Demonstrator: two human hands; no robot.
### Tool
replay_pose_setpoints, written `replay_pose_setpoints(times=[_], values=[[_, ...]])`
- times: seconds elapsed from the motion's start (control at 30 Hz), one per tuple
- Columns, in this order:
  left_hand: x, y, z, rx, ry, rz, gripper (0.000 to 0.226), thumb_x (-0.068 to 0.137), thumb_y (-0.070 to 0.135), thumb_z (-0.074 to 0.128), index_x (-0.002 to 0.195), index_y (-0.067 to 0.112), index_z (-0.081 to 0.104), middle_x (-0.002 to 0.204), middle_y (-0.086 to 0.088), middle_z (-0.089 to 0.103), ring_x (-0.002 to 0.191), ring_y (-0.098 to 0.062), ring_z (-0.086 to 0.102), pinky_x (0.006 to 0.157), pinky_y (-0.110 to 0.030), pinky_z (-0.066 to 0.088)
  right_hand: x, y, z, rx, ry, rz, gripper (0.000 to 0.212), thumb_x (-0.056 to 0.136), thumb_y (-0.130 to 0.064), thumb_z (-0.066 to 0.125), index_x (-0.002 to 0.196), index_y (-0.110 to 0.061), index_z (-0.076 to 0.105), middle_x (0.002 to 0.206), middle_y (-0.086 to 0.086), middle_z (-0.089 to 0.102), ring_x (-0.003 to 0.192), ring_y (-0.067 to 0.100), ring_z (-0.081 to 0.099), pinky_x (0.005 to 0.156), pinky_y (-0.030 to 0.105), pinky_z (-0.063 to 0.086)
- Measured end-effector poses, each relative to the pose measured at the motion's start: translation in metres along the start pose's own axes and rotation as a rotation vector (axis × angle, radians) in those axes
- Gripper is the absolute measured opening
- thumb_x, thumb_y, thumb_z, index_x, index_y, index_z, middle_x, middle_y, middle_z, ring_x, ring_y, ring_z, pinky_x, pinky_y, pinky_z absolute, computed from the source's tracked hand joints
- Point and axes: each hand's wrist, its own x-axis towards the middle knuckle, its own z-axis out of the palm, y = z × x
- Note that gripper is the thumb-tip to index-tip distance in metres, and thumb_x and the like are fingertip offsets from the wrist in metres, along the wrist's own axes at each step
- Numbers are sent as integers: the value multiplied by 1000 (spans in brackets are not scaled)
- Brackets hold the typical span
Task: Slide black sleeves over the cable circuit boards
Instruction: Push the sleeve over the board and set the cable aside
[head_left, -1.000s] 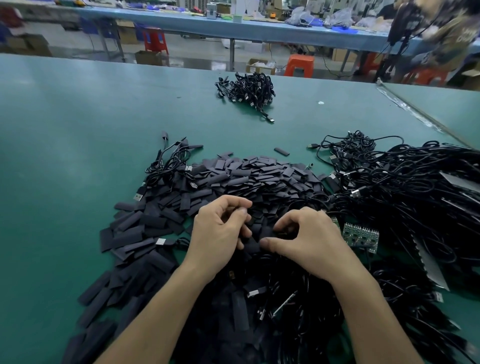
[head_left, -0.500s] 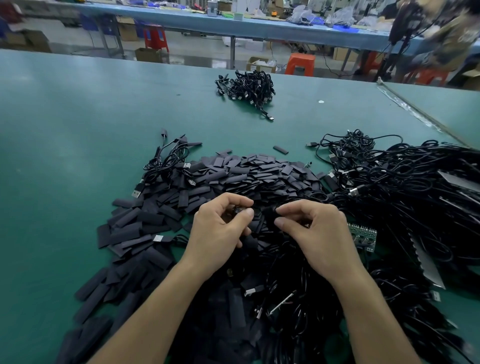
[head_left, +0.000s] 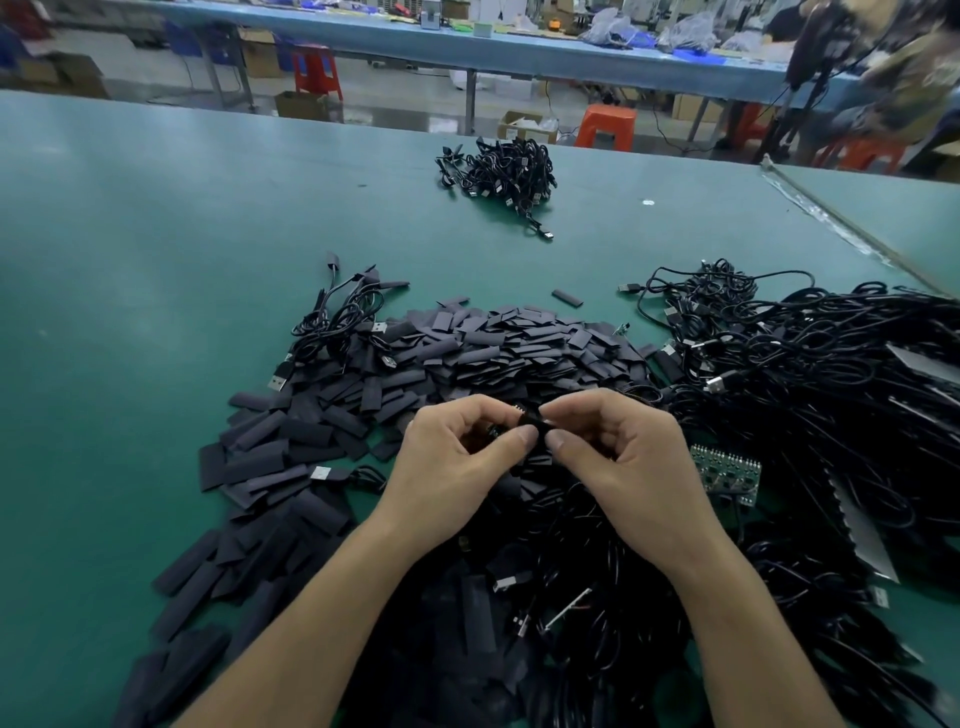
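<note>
sleeve (head_left: 541, 428), flat black, pinched between left hand (head_left: 457, 465), right hand (head_left: 623, 457)

Tabletop (head_left: 156, 234): sleeve pile (head_left: 493, 348) runs from centre to near edge. Cable mass (head_left: 831, 389) lies to its right, board panel (head_left: 727, 470) on that mass's left margin. Small cable bundle (head_left: 498, 171) sits near the far edge.

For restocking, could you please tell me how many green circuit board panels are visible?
1. The green panel lies just right of the right hand, at the cable heap's edge; others may be hidden under cables.
</note>
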Motion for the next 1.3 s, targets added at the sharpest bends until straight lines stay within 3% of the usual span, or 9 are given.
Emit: replay_pose_setpoints(times=[0.13, 0.2, 0.47, 0.57, 0.73, 0.9, 1.07, 1.17, 1.3], values=[[1, -1, 5, 3, 34, -30, 8, 80, 33, 73, 81, 26, 76, 72, -7, 73, 63, -22, 66, 65, -52, 57, -1, 0, 3, -192, 29, -53, 37, 75, -12, 84, 105, -30, 73, 89, -14, 69, 82, 4, 65, 70, 10, 48], [2, -2, 6, 22, 42, -35, 7, 82, 32, 72, 80, 27, 76, 71, -6, 73, 64, -22, 67, 66, -55, 57, -1, 0, 5, -319, 44, -118, 36, 73, -11, 86, 106, -23, 75, 94, -15, 67, 85, 3, 62, 72, 6, 45], [2, -1, 4, 49, 46, -41, 17, 91, 22, 71, 75, 22, 77, 68, 1, 73, 61, -11, 65, 59, -29, 54, -1, 1, 7, -385, 49, -168, 29, 78, -14, 83, 105, -23, 77, 95, -14, 69, 87, -2, 64, 78, 12, 50], [2, 0, 4, 45, 31, -48, 17, 90, 27, 70, 76, 22, 77, 68, -2, 73, 60, -11, 63, 59, -31, 53, 0, 1, 7, -356, 61, -157, 27, 80, -15, 81, 106, -23, 78, 96, -14, 70, 90, 1, 66, 79, 18, 53], [2, 1, 5, 10, 32, -52, 17, 92, 18, 70, 79, 25, 77, 72, 1, 75, 64, -11, 67, 59, -22, 52, 0, 2, 6, -322, 53, -146, 26, 79, -13, 82, 102, -24, 79, 93, -14, 71, 87, 0, 66, 78, 17, 53], [3, 1, 5, 37, 37, -43, 14, 92, 21, 70, 82, 24, 78, 74, -2, 76, 71, -29, 71, 64, -35, 57, 0, 0, 5, -309, 46, -134, 24, 79, -12, 82, 100, -24, 79, 91, -14, 72, 86, 0, 67, 77, 16, 53], [1, 3, 4, 38, 18, -29, 13, 93, 22, 70, 84, 23, 78, 72, 0, 75, 62, -11, 67, 56, -21, 52, 0, 0, 4, -329, 45, -130, 20, 81, -14, 81, 97, -25, 80, 87, -16, 72, 85, -1, 66, 75, 12, 49], [1, 4, 2, -45, 20, -54, 20, 99, 13, 59, 93, 19, 76, 72, -3, 73, 54, -6, 61, 46, -14, 44, 1, 0, 1, -354, 101, -109, 20, 80, -19, 82, 99, -23, 79, 89, -18, 71, 87, -3, 66, 78, 10, 48], [1, 4, -4, -68, -58, -42, 22, 101, 7, 54, 116, 23, 58, 87, -2, 76, 59, -10, 64, 48, -20, 46, 2, 1, -3, -287, 143, -44, 22, 78, -19, 83, 99, -23, 79, 88, -25, 68, 89, -8, 64, 77, 4, 44]])
